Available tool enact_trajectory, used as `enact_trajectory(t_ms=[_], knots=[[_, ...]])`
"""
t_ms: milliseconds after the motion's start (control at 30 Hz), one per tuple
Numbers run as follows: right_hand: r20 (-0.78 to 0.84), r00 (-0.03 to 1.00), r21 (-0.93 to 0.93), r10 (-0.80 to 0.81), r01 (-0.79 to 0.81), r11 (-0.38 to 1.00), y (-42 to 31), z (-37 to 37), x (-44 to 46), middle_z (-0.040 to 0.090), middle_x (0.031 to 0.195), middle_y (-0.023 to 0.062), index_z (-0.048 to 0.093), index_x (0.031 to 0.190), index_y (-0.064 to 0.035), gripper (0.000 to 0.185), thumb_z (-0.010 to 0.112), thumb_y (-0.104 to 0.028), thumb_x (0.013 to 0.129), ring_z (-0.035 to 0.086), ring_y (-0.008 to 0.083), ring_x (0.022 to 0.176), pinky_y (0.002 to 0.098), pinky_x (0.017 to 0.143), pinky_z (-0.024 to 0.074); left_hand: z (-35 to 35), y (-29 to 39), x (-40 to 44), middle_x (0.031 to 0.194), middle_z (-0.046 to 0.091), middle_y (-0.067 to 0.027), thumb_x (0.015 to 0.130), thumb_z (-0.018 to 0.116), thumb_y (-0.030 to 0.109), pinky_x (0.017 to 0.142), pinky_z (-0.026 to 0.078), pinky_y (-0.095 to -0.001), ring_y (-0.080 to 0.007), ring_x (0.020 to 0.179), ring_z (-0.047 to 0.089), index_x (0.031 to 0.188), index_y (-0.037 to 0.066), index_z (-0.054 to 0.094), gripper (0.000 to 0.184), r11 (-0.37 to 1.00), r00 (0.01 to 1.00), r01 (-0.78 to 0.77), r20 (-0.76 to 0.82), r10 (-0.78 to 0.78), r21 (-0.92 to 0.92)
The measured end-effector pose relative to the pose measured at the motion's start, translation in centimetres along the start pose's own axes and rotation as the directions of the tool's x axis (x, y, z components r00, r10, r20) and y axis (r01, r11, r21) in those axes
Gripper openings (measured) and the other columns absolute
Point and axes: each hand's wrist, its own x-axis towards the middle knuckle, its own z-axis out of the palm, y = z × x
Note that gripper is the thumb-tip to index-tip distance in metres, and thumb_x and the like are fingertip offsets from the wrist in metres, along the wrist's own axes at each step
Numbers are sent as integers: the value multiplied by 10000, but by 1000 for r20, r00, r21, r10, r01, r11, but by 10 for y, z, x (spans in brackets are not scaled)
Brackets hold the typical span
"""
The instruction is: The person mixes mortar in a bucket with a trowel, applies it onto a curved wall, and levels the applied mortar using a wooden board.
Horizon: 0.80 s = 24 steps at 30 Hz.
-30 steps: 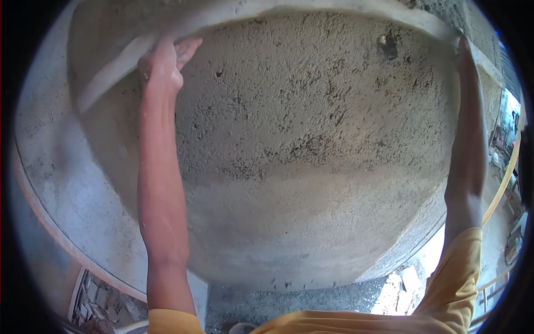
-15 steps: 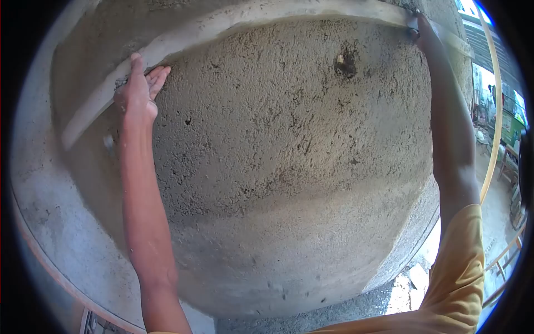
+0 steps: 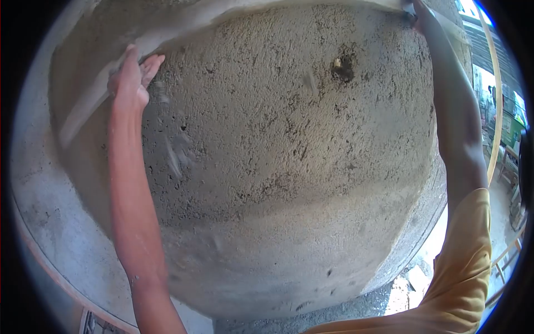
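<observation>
The long straightedge spans the wet plaster, looking stiff and awkward, best held near both ends; the left hand cups it, fingers spread, while the right hand's grip I can't tell.

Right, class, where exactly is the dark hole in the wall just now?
In the head view, the dark hole sits in the rough plaster, upper right of centre, below the long pale bar and left of the right forearm.
</observation>
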Motion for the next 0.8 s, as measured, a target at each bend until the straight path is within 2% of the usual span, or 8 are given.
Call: enact_trajectory(t_ms=[100, 133, 200, 233, 333, 400, 733, 800], knots=[[32, 992, 20, 120, -120, 993, 22, -9, 5, 658, 1078, 97, 672, 1211, -139, 318, 695, -341, 966, 644, 263, 860, 431, 683, 558, -11, 1, -10, 1224, 661, -350, 1041, 682, 261, 908, 672, -349, -396, 1003, 759, 1375, -187, 439, 609, 1000, 998, 17, -60, -15, 20], [102, 971, -374, -216, 239, 896, 31, -19, -2, 657, 1091, 103, 636, 1263, -125, 338, 694, -240, 951, 654, 263, 886, 409, 727, 565, -19, -2, -13, 1188, 673, -351, 1039, 682, 242, 888, 682, -352, -400, 973, 766, 1362, -193, 440, 593, 999, 996, 27, -88, -24, 33], [548, 622, -732, -559, 680, 40, 51, -43, -51, 655, 1118, 114, 564, 1369, -96, 469, 691, -39, 920, 674, 265, 939, 365, 815, 580, -51, -15, -23, 1258, 656, -341, 1047, 672, 288, 918, 667, -343, -387, 1041, 752, 1406, -164, 427, 627, 997, 993, 47, -109, -40, 60], [497, 834, -855, -239, 518, 31, 28, -26, -90, 662, 1170, 112, 551, 1386, -75, 487, 693, -31, 922, 681, 285, 1009, 359, 861, 589, -64, -20, -23, 1293, 648, -336, 1050, 667, 310, 932, 659, -339, -380, 1075, 745, 1429, -150, 421, 645, 996, 992, 52, -123, -43, 74], [151, 987, -292, -56, 99, 951, 30, -7, -43, 668, 1093, 73, 576, 1347, -99, 363, 652, -175, 1001, 688, 225, 883, 368, 768, 593, -80, -25, 10, 1301, 642, -339, 1056, 657, 288, 960, 649, -333, -393, 1082, 741, 1430, -140, 424, 614, 997, 996, -59, 63, 56, 48], [124, 982, 79, 140, -150, 986, 32, 16, -8, 669, 1065, 61, 589, 1324, -109, 327, 634, -242, 1029, 686, 199, 831, 366, 721, 590, -54, 2, 56, 1304, 639, -338, 1084, 600, 290, 978, 643, -324, -396, 1105, 733, 1465, -93, 431, 566, 971, 977, -48, 214, -4, 234], [208, 947, -261, -244, 294, 919, 48, 4, -37, 661, 1035, 69, 628, 1227, -118, 357, 592, -426, 1050, 638, 136, 734, 311, 565, 543, -46, 3, -5, 1308, 635, -337, 1079, 606, 322, 964, 643, -323, -361, 1080, 745, 1477, -85, 440, 592, 982, 999, -22, -36, 29, 189], [150, 950, -248, -275, 306, 919, 47, 14, -23, 651, 1149, 123, 593, 1315, -74, 440, 560, -432, 1061, 643, 202, 891, 357, 735, 530, -41, 8, 0, 1328, 634, -321, 1089, 583, 323, 1013, 622, -347, -359, 1133, 719, 1493, -84, 427, 594, 980, 999, -41, -15, 45, 195]])
